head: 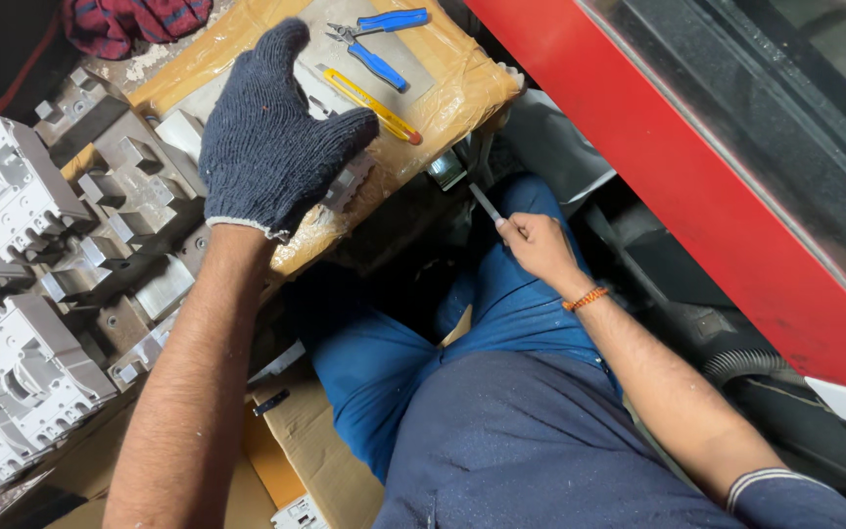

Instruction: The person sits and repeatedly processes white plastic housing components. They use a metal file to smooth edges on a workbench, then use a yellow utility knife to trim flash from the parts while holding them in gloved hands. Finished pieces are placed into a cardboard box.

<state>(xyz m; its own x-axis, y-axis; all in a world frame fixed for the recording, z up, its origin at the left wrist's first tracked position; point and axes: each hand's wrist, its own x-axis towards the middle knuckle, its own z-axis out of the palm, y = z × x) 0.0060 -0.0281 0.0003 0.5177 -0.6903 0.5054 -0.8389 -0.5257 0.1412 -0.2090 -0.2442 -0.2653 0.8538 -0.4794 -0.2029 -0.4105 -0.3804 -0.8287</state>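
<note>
My left hand [268, 137], in a dark knitted glove, lies palm down on a grey moulded part [350, 181] at the edge of a tape-wrapped cardboard block [462, 73]. My bare right hand [538, 245], with an orange bracelet at the wrist, grips a thin grey tool [485, 201] that points up toward the block's underside, beside a small metal piece [446, 168]. On the block lie blue-handled pliers [379, 44] and a yellow utility knife [374, 105].
Several white and grey breaker housings [12, 294] are heaped at left. A red machine frame [697, 176] runs diagonally at right, with a dark hose [746, 364] below it. Cardboard boxes [310, 446] sit by my blue-trousered legs. A red plaid cloth [134, 20] lies at top left.
</note>
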